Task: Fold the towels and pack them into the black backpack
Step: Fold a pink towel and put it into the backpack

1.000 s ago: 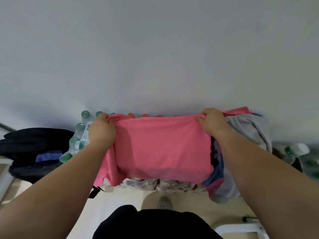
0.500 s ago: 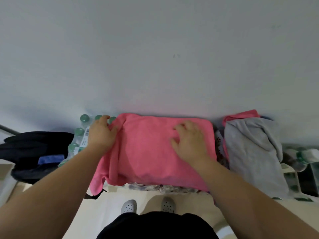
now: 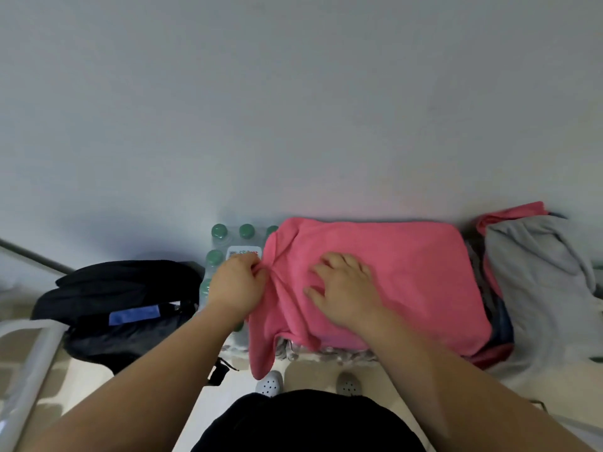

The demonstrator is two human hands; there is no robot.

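Since a moment ago: we have laid the pink towel (image 3: 391,275) flat on the pack of water bottles (image 3: 228,243).
Right hand (image 3: 346,295): moved from the far corner to the towel's middle, fingers spread, pressing, gripping nothing.
Left hand (image 3: 236,285): fingers now closed, pinching the bunched left edge.
Meaning: we judge the next fold starts from the left.
Black backpack (image 3: 120,298): at left, near, waiting.
Grey towel (image 3: 535,288): at right, unfolded.

Both bare forearms reach forward from the bottom corners. The left hand (image 3: 237,285) is pinched closed on the left edge of the pink towel (image 3: 408,272). The right hand (image 3: 344,293) lies flat, fingers spread, palm down on the towel's middle-left.
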